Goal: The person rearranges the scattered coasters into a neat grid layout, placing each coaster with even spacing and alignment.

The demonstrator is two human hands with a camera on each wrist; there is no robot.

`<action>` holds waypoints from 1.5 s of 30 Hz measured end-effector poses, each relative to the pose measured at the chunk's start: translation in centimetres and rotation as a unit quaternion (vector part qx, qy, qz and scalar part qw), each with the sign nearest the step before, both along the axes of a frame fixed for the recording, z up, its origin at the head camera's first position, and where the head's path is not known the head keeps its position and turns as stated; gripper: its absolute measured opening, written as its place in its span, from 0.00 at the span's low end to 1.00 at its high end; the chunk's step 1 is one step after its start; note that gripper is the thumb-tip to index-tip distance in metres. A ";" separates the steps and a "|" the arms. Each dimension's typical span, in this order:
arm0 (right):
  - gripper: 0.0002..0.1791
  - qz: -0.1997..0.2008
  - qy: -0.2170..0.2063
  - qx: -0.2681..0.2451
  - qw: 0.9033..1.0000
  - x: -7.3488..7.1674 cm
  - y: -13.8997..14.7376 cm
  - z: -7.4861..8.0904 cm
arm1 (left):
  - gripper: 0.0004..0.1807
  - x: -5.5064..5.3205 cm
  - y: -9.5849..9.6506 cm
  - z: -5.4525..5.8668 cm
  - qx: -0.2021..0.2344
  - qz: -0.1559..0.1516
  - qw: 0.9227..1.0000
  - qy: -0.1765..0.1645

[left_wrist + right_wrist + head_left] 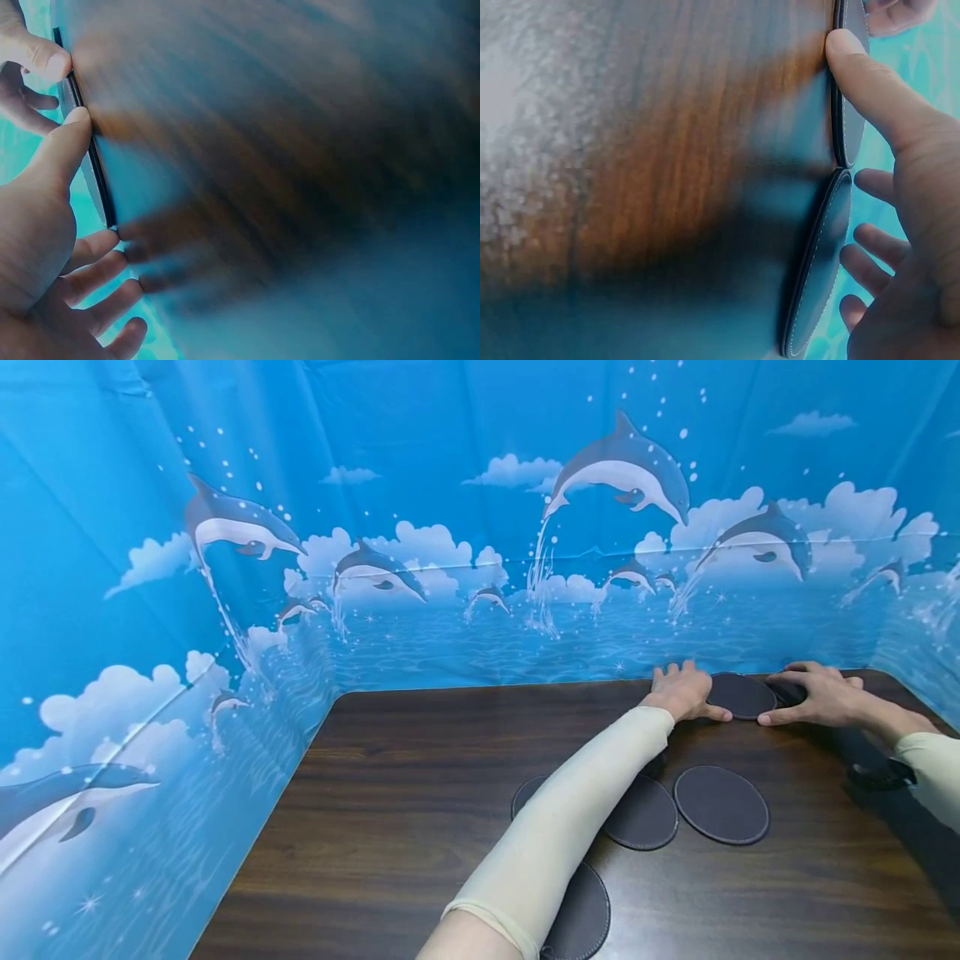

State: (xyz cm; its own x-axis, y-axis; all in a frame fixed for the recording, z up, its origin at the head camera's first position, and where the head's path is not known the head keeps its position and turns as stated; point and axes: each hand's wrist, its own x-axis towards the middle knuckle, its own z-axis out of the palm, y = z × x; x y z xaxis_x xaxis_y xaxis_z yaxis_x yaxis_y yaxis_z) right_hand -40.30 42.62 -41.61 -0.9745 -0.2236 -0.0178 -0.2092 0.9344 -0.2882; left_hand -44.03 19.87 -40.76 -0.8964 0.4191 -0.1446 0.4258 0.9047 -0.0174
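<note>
At the back right of the table, a dark round coaster (742, 695) with a stitched rim lies flat between both hands. My left hand (678, 692) touches its left side, the thumb on the near edge and the fingers spread. On the right, the thumb of my right hand (817, 695) rests at the same coaster's near edge. A second coaster (821, 270) lies beside the first in the right wrist view, under the right hand's spread fingers. From the head, that hand mostly hides it. Neither hand visibly grips anything.
Nearer on the brown wooden table (390, 793) lie more coasters, among them one at right (722, 804), one in the middle (643, 814) and one at front (581, 914). The left forearm partly covers several. A blue dolphin curtain (450, 527) hangs along the table's back and left edges.
</note>
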 end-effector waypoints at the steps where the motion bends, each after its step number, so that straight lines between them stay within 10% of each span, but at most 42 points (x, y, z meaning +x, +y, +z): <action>1: 0.54 0.002 -0.002 0.003 1.000 -0.1 0.0 0.1 | 0.25 0.0 0.1 0.2 0.002 0.003 1.000 0.001; 28: 0.48 0.023 -0.014 -0.082 0.996 0.3 -0.4 0.3 | 0.22 0.3 0.0 0.0 0.023 -0.012 1.000 -0.006; 45: 0.55 -0.013 0.063 -0.174 0.983 4.6 -2.7 2.6 | 0.33 2.0 -4.1 5.3 0.081 -0.080 0.992 0.051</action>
